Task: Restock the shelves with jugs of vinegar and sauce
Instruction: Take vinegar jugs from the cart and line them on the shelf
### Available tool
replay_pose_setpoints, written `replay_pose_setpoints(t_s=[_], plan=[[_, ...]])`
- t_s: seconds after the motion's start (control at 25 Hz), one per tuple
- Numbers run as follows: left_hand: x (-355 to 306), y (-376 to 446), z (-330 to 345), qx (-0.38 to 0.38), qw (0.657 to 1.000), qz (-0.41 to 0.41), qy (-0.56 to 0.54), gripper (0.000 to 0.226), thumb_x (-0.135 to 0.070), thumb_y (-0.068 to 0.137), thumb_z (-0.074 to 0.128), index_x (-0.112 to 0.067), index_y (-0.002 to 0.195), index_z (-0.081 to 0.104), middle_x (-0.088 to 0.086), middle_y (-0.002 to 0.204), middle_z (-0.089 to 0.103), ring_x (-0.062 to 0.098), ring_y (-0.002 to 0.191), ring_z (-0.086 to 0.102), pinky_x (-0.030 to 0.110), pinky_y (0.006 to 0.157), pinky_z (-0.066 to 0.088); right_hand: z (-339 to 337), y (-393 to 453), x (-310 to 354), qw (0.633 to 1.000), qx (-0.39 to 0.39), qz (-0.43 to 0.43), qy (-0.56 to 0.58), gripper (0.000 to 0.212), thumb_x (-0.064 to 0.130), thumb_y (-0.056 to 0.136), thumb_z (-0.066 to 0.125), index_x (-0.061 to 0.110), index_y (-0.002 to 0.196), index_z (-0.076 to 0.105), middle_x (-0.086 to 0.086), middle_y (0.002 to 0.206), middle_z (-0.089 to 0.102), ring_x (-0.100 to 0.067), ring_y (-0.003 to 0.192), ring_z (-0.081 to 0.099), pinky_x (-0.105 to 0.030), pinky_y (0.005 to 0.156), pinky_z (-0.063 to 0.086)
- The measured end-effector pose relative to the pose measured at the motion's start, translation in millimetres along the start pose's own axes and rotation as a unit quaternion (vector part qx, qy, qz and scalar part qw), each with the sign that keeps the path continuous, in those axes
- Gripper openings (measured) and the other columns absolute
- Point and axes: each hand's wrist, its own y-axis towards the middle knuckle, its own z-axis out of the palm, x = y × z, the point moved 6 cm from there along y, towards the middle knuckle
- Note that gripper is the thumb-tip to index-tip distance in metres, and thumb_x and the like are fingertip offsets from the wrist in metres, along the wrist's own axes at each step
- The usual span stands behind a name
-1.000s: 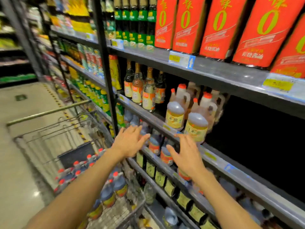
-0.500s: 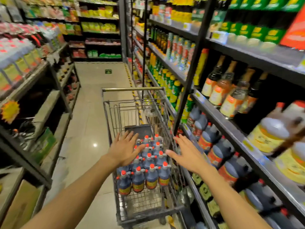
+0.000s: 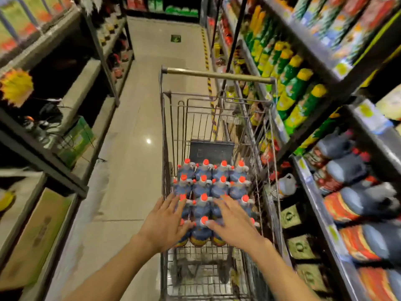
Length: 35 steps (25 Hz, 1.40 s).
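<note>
Nearest, at six o'clock: two bare forearms reaching forward over a wire shopping cart [image 3: 165,131]. Left hand [image 3: 166,222] at about seven o'clock of the cart's load, palm down, fingers straight and spread, holding nothing; fingertips over the nearest red caps, contact too blurred to tell. Right hand [image 3: 235,222] at about five o'clock of the load, fingers likewise straight and fanned apart, gripping nothing, hovering over or just touching the near row.

Just beyond, at centre: dark jugs with red caps [image 3: 211,185], standing upright and packed tight in rows on the cart floor, near end of the basket, orange-yellow labels showing on the closest ones. Farther up, toward twelve o'clock: the cart handle [image 3: 217,74], lying crosswise.

At three o'clock: shelving [image 3: 312,187] carrying similar dark jugs lying blurred, with green-and-yellow bottles [image 3: 293,88] on the level beyond, toward one o'clock. At nine o'clock: opposite shelves [image 3: 43,157] with a green box [image 3: 76,140] and cardboard carton [image 3: 36,233]. At twelve o'clock: tiled aisle floor [image 3: 134,118] running away to far racks.
</note>
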Motion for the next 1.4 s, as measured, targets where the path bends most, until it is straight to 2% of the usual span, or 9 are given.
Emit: replay_pose_setpoints(t_s=[0.12, 0.2, 0.28, 0.4, 0.68, 0.8, 1.0, 1.2, 1.4], plan=[[-3.1, 29.4, 39.1, -0.002, 1.000, -0.016, -0.010, 0.096, -0.069, 0.091, 0.000, -0.006, 0.163, 0.004, 0.014, 0.171, 0.003, 0.032, 0.159, 0.001, 0.046, 0.127, -0.003, 57.1, 38.4, -21.9, 0.998, 0.041, -0.033, -0.025, 0.076, 0.057, 0.102, 0.047, 0.016, 0.163, 0.024, -0.004, 0.172, 0.016, -0.020, 0.159, 0.011, -0.029, 0.126, 0.004], [-6.6, 45.2, 59.5, -0.012, 1.000, -0.007, -0.006, 0.090, -0.064, 0.099, 0.028, -0.001, 0.161, 0.016, 0.019, 0.169, 0.013, 0.035, 0.157, 0.014, 0.047, 0.127, 0.006, 89.1, 55.7, -29.7, 0.996, 0.067, -0.055, -0.029, 0.075, 0.052, 0.102, 0.049, 0.013, 0.162, 0.025, -0.007, 0.171, 0.019, -0.022, 0.158, 0.015, -0.029, 0.126, 0.005], [-10.5, 58.5, 84.2, -0.015, 1.000, -0.014, -0.003, 0.087, -0.055, 0.097, 0.052, 0.002, 0.158, 0.027, 0.023, 0.164, 0.028, 0.036, 0.153, 0.029, 0.045, 0.125, 0.019, 119.6, 63.8, -35.3, 0.993, 0.087, -0.068, -0.029, 0.070, 0.045, 0.101, 0.054, 0.010, 0.158, 0.034, -0.012, 0.164, 0.033, -0.027, 0.152, 0.029, -0.034, 0.125, 0.016], [-11.5, 74.7, 124.1, 0.052, 0.997, -0.051, -0.029, 0.081, -0.047, 0.099, 0.052, -0.002, 0.159, 0.021, 0.018, 0.162, 0.032, 0.033, 0.149, 0.034, 0.038, 0.123, 0.026, 148.0, 65.0, -39.4, 0.993, 0.085, -0.081, -0.031, 0.048, 0.029, 0.098, 0.060, 0.009, 0.141, 0.050, -0.015, 0.140, 0.051, -0.040, 0.122, 0.055, -0.049, 0.104, 0.045], [-13.6, 68.0, 145.9, 0.061, 0.988, -0.111, -0.092, 0.049, -0.002, 0.085, 0.066, -0.017, 0.129, 0.051, 0.006, 0.132, 0.053, 0.026, 0.123, 0.055, 0.031, 0.099, 0.046, 158.5, 36.6, -42.9, 0.992, 0.051, -0.111, 0.009, 0.048, -0.003, 0.080, 0.064, 0.015, 0.124, 0.060, -0.009, 0.122, 0.056, -0.034, 0.107, 0.055, -0.044, 0.088, 0.048], [-20.9, 53.6, 146.7, 0.061, 0.989, -0.080, -0.107, 0.035, -0.002, 0.088, 0.061, -0.019, 0.119, 0.057, 0.002, 0.125, 0.055, 0.022, 0.118, 0.055, 0.026, 0.093, 0.041, 152.3, 17.7, -46.8, 0.990, 0.024, -0.128, 0.046, 0.037, -0.002, 0.083, 0.067, 0.016, 0.115, 0.063, -0.003, 0.118, 0.058, -0.028, 0.106, 0.052, -0.038, 0.095, 0.047], [-46.5, 32.8, 139.3, 0.046, 0.978, 0.010, -0.205, 0.028, -0.005, 0.089, 0.058, -0.019, 0.112, 0.064, -0.004, 0.109, 0.053, 0.022, 0.109, 0.056, 0.021, 0.084, 0.035, 133.6, -13.1, -68.9, 0.986, -0.019, -0.114, 0.123, 0.036, -0.007, 0.081, 0.075, 0.018, 0.105, 0.065, 0.008, 0.109, 0.061, -0.002, 0.097, 0.039, 0.003, 0.093, 0.025], [-79.1, 36.5, 152.3, 0.045, 0.957, 0.074, -0.278, 0.023, -0.009, 0.090, 0.064, -0.015, 0.111, 0.066, 0.001, 0.111, 0.063, 0.022, 0.105, 0.059, 0.025, 0.086, 0.041, 138.1, -37.7, -103.0, 0.989, -0.002, -0.073, 0.129, 0.033, 0.004, 0.089, 0.073, 0.031, 0.104, 0.061, 0.022, 0.107, 0.057, -0.003, 0.101, 0.046, -0.018, 0.092, 0.038], [-68.4, 37.9, 175.4, 0.007, 0.915, -0.021, -0.403, 0.046, -0.013, 0.078, 0.078, -0.025, 0.122, 0.066, -0.011, 0.115, 0.069, 0.006, 0.109, 0.061, 0.026, 0.095, 0.049, 151.5, -33.9, -141.4, 0.963, 0.017, 0.039, 0.265, 0.051, 0.019, 0.081, 0.083, 0.052, 0.111, 0.057, 0.034, 0.116, 0.057, 0.004, 0.114, 0.055, -0.006, 0.091, 0.038]])
